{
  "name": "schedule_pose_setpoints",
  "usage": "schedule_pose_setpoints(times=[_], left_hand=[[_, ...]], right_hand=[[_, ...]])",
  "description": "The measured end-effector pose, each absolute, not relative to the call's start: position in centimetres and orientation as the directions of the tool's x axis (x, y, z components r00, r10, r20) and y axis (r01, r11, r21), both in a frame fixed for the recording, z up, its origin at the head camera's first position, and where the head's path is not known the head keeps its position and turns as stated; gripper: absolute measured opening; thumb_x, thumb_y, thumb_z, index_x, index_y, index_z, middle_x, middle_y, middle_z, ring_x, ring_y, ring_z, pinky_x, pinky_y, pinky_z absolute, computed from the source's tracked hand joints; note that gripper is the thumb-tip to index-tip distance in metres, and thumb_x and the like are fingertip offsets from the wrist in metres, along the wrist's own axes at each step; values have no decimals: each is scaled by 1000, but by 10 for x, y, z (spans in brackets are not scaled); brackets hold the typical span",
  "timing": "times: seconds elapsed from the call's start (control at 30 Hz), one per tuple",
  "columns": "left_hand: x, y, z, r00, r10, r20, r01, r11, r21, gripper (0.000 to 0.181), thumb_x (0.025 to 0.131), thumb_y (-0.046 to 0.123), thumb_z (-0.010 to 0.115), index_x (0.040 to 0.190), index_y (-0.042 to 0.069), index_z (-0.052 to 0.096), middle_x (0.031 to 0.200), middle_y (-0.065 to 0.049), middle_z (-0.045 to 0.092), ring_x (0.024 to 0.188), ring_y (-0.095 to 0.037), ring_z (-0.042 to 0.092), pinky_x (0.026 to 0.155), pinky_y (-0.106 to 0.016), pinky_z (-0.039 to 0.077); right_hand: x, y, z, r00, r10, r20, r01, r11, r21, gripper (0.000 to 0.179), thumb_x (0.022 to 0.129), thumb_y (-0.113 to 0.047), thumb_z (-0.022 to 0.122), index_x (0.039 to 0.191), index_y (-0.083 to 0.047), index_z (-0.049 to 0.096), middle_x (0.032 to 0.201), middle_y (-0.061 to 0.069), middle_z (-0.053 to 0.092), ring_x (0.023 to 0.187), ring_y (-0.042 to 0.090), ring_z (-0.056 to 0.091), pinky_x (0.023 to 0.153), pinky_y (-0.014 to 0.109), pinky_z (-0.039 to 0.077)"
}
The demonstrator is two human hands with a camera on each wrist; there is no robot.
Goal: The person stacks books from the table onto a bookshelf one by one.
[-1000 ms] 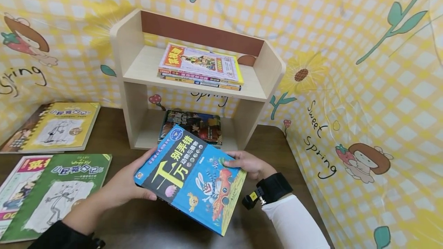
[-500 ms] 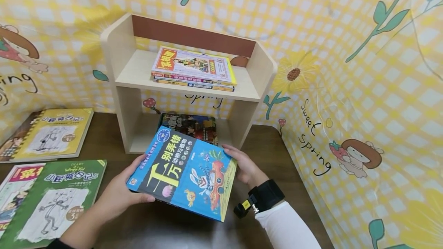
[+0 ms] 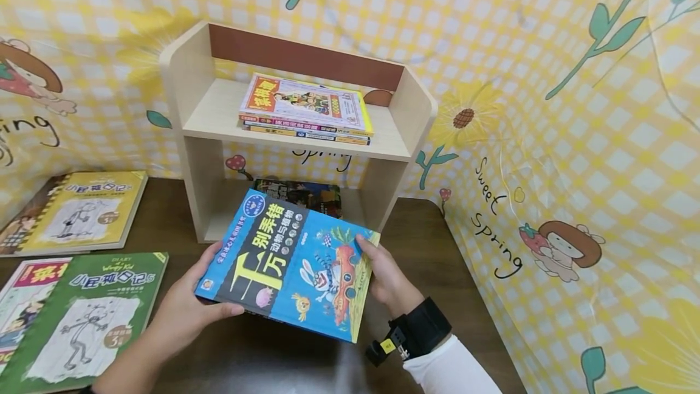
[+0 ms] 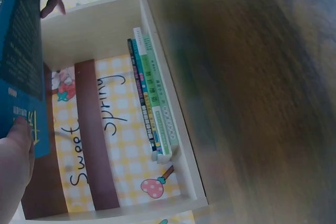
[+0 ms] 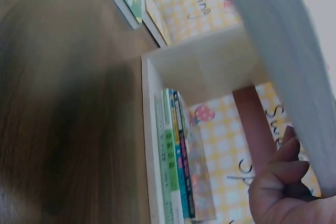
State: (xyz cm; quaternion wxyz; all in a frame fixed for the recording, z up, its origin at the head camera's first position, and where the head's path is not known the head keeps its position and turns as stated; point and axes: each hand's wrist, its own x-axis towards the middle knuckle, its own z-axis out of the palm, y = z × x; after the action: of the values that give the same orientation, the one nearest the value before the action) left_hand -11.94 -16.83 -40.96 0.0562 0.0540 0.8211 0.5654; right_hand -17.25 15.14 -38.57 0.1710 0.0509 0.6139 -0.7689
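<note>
A blue picture book (image 3: 306, 266) with a rabbit in a red car on its cover is held tilted in front of the bookshelf. My left hand (image 3: 183, 303) grips its left end, thumb along the near edge. At the right end, my right hand (image 3: 391, 275) grips the book with the thumb on top; its other fingers are partly hidden. In the left wrist view the blue book (image 4: 21, 66) fills the left side, and in the right wrist view its blurred pale side (image 5: 289, 66) shows above curled fingers (image 5: 286, 171).
The two-tier wooden bookshelf (image 3: 199, 184) carries a stack of books (image 3: 308, 108) on its upper shelf. Dark-covered books (image 3: 314, 196) lie below, partly hidden by the held book. On the table's left lie a yellow book (image 3: 87, 211), a green book (image 3: 93, 315) and others.
The view has shifted slightly. Both hands have turned the blue book a little and drawn it slightly left. My right hand has changed its hold on the right edge.
</note>
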Motion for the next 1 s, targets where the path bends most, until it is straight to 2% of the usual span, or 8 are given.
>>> schedule_pose_setpoints(times=[0.07, 0.23, 0.37, 0.47, 0.53, 0.63, 0.8, 1.0], left_hand=[[-119, -168, -408, -991, 125, -37, 10, 357, 934, 112, 76, 30, 83, 157, 25, 6, 153, -22, 29, 125, -37, 42, 83, -9, 37], [-117, -163, -404, -999, 50, -20, -3, 324, 946, 112, 77, 29, 82, 156, 27, 2, 153, -23, 29, 126, -38, 40, 83, -8, 37], [-117, -159, -400, -1000, -16, 27, 21, 279, 960, 110, 78, 26, 81, 156, 29, 4, 151, -22, 33, 121, -33, 44, 78, -1, 39], [-118, -157, -396, -997, -56, 48, 32, 258, 966, 107, 80, 24, 80, 156, 32, 6, 149, -20, 36, 114, -16, 49, 78, -2, 42], [-117, -157, -394, -996, -65, 57, 40, 239, 970, 105, 80, 23, 80, 156, 34, 7, 148, -20, 38, 107, -4, 49, 78, -4, 43], [-116, -156, -391, -996, -64, 61, 46, 215, 976, 105, 80, 20, 80, 156, 34, 8, 147, -19, 38, 101, 8, 47, 78, -5, 45], [-114, -154, -387, -996, -54, 67, 57, 174, 983, 102, 82, 17, 78, 156, 31, 10, 147, -19, 38, 103, 8, 47, 80, -5, 45], [-110, -150, -379, -994, -47, 97, 87, 169, 982, 102, 82, 14, 78, 156, 32, 10, 146, -17, 38, 104, 8, 49, 81, -6, 46]], right_hand=[[-168, 149, -382, -930, -241, -277, 323, -178, -929, 52, 100, -41, 48, 142, -11, 37, 93, -1, 68, 83, 13, 68, 73, 27, 55], [-152, 139, -376, -947, -262, -188, 239, -180, -954, 56, 102, -29, 48, 150, -15, 23, 103, 2, 66, 87, 13, 68, 75, 28, 56], [-138, 131, -374, -968, -240, -70, 112, -167, -980, 67, 100, -16, 51, 154, -23, 13, 127, 9, 55, 94, 11, 65, 81, 26, 54], [-130, 128, -375, -969, -248, 25, 15, -159, -987, 77, 97, -9, 55, 155, -29, 9, 146, 10, 37, 102, 11, 61, 88, 24, 51], [-127, 128, -375, -960, -269, 80, -33, -175, -984, 84, 95, -7, 59, 155, -31, 5, 152, 7, 27, 108, 13, 59, 93, 25, 49], [-124, 131, -375, -939, -318, 131, -63, -215, -975, 95, 90, -6, 66, 154, -32, 0, 157, 5, 21, 117, 17, 56, 97, 31, 48], [-120, 141, -372, -908, -379, 176, -124, -158, -980, 113, 84, -11, 75, 153, -31, -13, 161, 1, 7, 127, 20, 49, 99, 31, 45], [-117, 148, -365, -905, -382, 187, -177, -61, -982, 109, 89, -17, 71, 152, -27, -17, 162, 1, -1, 129, 17, 47, 99, 27, 45]])
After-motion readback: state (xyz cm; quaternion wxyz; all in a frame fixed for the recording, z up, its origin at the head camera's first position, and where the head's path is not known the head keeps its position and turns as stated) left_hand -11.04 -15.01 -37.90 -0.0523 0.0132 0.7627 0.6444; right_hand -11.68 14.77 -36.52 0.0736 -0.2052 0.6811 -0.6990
